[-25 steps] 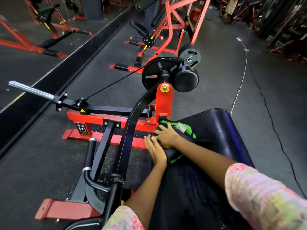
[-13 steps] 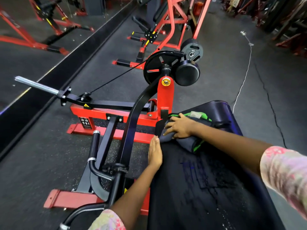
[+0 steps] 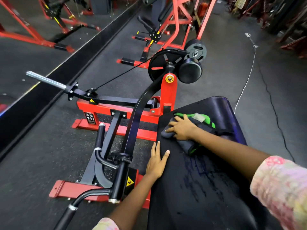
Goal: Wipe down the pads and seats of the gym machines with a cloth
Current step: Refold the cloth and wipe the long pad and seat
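Right hand [image 3: 181, 129] presses flat, fingers spread, on the crumpled grey and green cloth [image 3: 196, 130] lying near the far end of the long black vinyl pad [image 3: 207, 188]. Left hand [image 3: 157, 161] rests flat, fingers straight, on the pad's left edge, just short of the cloth.

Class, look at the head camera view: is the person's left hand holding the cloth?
No: the left hand lies flat and bare on the pad, while the right hand presses the cloth.
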`<state>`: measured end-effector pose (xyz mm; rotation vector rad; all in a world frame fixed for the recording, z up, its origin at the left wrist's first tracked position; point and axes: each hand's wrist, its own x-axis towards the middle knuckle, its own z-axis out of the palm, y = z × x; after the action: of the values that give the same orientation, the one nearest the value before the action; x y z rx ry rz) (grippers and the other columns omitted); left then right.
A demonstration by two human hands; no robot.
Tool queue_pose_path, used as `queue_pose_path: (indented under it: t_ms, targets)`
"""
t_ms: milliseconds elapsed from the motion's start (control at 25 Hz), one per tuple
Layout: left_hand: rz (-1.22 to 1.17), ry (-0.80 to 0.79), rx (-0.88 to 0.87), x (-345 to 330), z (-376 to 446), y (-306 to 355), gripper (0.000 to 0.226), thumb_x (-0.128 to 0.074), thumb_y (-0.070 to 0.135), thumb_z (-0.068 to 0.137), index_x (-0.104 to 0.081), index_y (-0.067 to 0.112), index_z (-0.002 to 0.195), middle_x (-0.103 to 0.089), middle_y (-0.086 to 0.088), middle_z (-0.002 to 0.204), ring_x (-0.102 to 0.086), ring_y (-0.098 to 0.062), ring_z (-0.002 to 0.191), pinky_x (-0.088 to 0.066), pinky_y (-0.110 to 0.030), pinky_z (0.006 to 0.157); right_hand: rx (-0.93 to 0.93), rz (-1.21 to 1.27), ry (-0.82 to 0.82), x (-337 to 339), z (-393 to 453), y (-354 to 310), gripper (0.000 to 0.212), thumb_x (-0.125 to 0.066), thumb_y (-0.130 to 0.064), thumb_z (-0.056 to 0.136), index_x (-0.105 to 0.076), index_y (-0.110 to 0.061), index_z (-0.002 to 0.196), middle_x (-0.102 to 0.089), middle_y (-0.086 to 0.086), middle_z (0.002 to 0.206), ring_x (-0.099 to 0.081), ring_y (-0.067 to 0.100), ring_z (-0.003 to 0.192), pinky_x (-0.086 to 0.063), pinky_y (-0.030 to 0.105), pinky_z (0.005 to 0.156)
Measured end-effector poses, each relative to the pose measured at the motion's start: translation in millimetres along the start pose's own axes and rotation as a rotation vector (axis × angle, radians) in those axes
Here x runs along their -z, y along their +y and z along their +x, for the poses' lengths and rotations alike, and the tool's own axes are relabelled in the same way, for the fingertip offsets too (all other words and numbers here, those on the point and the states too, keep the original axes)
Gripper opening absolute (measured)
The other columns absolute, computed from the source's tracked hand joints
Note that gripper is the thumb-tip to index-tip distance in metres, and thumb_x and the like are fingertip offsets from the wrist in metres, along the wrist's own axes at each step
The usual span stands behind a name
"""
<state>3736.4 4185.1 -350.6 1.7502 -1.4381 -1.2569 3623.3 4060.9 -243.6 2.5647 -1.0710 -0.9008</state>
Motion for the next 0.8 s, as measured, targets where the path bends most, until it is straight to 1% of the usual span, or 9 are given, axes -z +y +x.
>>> queue_pose_path:
  t_ms: [120,200,280,400,480,560,640,720,800]
  targets:
    - [-0.002,-0.014,-0.003,0,-4,2,0.064,-0.033,0.052,0.095,-0.005,0.032,0.15,0.002,0.011,0.157,-0.033,-0.023,0.136,-0.03,-0.038,0.106,0.193,0.047,-0.08,6,-21,17,0.047,-0.045,-0.037,0.094,-0.038,-0.041,0.14,-0.033,-0.011,0.148,-0.027,0.022,0.133,-0.026,0.044,0.101]
    - [-0.005,0.005,-0.014,-1,-2,0,0.063,-0.032,0.052,0.096,-0.007,0.031,0.15,0.0,0.009,0.158,-0.025,-0.019,0.14,-0.023,-0.039,0.111,0.083,0.035,-0.075,16,-23,39,0.046,-0.045,-0.04,0.094,-0.039,-0.041,0.14,-0.034,-0.011,0.148,-0.027,0.021,0.133,-0.026,0.044,0.1]
    - [0.021,0.036,-0.016,-2,2,-5,0.062,-0.032,0.05,0.097,-0.009,0.029,0.15,-0.003,0.006,0.158,-0.01,-0.014,0.144,-0.008,-0.042,0.116,-0.016,0.017,-0.02,18,-29,29,0.047,-0.044,-0.039,0.093,-0.038,-0.042,0.139,-0.036,-0.009,0.146,-0.029,0.022,0.13,-0.026,0.043,0.099]
    - [0.096,0.066,-0.037,-6,3,-7,0.059,-0.03,0.046,0.098,-0.012,0.025,0.15,-0.003,0.005,0.158,0.004,-0.009,0.145,0.008,-0.045,0.115,0.171,0.041,-0.015,5,-59,-5,0.047,-0.045,-0.036,0.092,-0.039,-0.042,0.139,-0.036,-0.01,0.145,-0.03,0.02,0.13,-0.025,0.038,0.097]
    - [0.093,0.069,-0.045,-6,3,-6,0.055,-0.028,0.041,0.1,-0.011,0.024,0.15,-0.003,0.005,0.158,0.007,-0.009,0.144,0.012,-0.046,0.114,0.235,0.111,-0.046,9,-75,13,0.046,-0.046,-0.036,0.093,-0.041,-0.043,0.138,-0.035,-0.014,0.146,-0.027,0.018,0.132,-0.024,0.035,0.094]
    - [0.069,0.075,-0.041,-4,4,-5,0.051,-0.028,0.033,0.102,-0.012,0.023,0.15,-0.005,0.005,0.158,0.006,-0.008,0.144,0.013,-0.048,0.114,0.063,0.093,-0.025,17,-74,33,0.044,-0.046,-0.039,0.093,-0.043,-0.042,0.137,-0.037,-0.015,0.145,-0.028,0.019,0.131,-0.025,0.036,0.093]
    - [0.056,0.084,-0.026,-4,4,-6,0.049,-0.027,0.028,0.102,-0.014,0.023,0.149,-0.006,0.005,0.158,0.005,-0.008,0.144,0.012,-0.049,0.113,-0.076,0.053,0.018,18,-73,20,0.045,-0.044,-0.038,0.092,-0.042,-0.041,0.137,-0.038,-0.01,0.143,-0.03,0.021,0.127,-0.025,0.04,0.096]
    - [0.066,0.092,-0.023,-5,4,-6,0.049,-0.028,0.026,0.102,-0.015,0.024,0.149,-0.008,0.006,0.158,0.004,-0.008,0.144,0.012,-0.05,0.113,0.027,0.072,0.015,10,-84,-14,0.047,-0.044,-0.035,0.091,-0.041,-0.042,0.138,-0.037,-0.008,0.144,-0.03,0.022,0.127,-0.023,0.042,0.099]
    - [0.056,0.09,-0.024,-7,3,-5,0.048,-0.028,0.026,0.102,-0.016,0.025,0.149,-0.009,0.006,0.157,0.003,-0.008,0.144,0.012,-0.051,0.112,0.222,0.139,0.0,7,-102,-19,0.047,-0.046,-0.033,0.091,-0.042,-0.042,0.137,-0.035,-0.012,0.146,-0.028,0.019,0.129,-0.022,0.039,0.097]
